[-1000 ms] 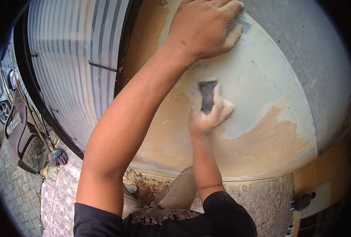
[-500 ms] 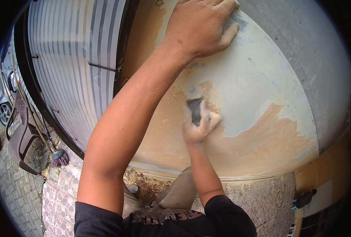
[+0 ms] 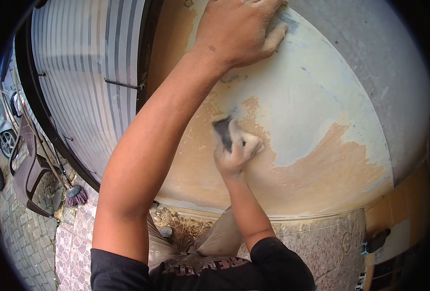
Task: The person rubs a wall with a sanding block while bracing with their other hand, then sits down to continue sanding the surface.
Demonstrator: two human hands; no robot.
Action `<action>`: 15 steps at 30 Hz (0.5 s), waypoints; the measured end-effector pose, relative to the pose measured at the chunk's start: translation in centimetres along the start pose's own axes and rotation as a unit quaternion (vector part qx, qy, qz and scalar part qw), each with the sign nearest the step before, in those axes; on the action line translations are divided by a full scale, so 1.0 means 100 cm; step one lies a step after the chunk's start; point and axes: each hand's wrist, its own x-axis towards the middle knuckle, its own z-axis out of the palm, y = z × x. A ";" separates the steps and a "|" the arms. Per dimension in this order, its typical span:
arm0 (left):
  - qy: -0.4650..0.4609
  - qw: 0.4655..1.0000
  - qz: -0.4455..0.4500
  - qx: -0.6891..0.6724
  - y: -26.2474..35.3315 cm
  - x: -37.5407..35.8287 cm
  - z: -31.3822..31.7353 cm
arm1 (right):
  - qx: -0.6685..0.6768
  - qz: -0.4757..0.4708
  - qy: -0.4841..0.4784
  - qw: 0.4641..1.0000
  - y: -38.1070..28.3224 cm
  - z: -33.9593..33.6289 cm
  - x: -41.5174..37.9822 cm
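Observation:
My right hand (image 3: 236,153), pale with dust, is closed around a dark piece of sandpaper (image 3: 222,133), pressed to a patchy panel (image 3: 316,111); motion blurs it a little. The panel shows a pale, smooth area and worn tan areas with ragged borders. Higher up, my left hand (image 3: 241,36) leans on the panel near its far edge, thumb stretched apart from the fingers. Some of its fingertips are cut off by the top of the view. A grey-blue smudge (image 3: 287,22) lies beside the thumb.
A striped translucent sheet (image 3: 79,72) in a black frame stands to the left. Beyond it are a brown woven chair (image 3: 26,167), a purple-stringed mop (image 3: 76,195) and a parked motorbike (image 3: 4,131). Patterned tiles (image 3: 74,233) cover the floor below. A grey surface (image 3: 370,53) borders the panel.
My right hand has moved slightly left across the panel with the sandpaper. My left hand stays on the panel; the whole view has shifted a little.

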 end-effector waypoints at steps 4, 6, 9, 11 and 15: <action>-0.029 1.000 -0.001 -0.007 -0.004 0.003 -0.006 | 0.041 -0.051 -0.045 0.997 0.009 -0.009 -0.029; -0.025 0.999 0.011 -0.023 -0.005 0.003 -0.006 | 0.050 0.035 0.030 0.998 0.021 -0.015 0.019; -0.011 1.000 0.009 -0.020 -0.002 0.002 -0.006 | 0.113 0.170 0.135 0.970 0.031 -0.014 0.110; -0.008 1.000 0.012 -0.019 0.000 0.003 -0.005 | 0.084 0.147 0.133 0.977 0.024 -0.008 0.107; -0.006 1.000 0.006 -0.012 -0.002 0.002 -0.003 | 0.025 0.000 -0.013 1.000 -0.015 0.008 -0.006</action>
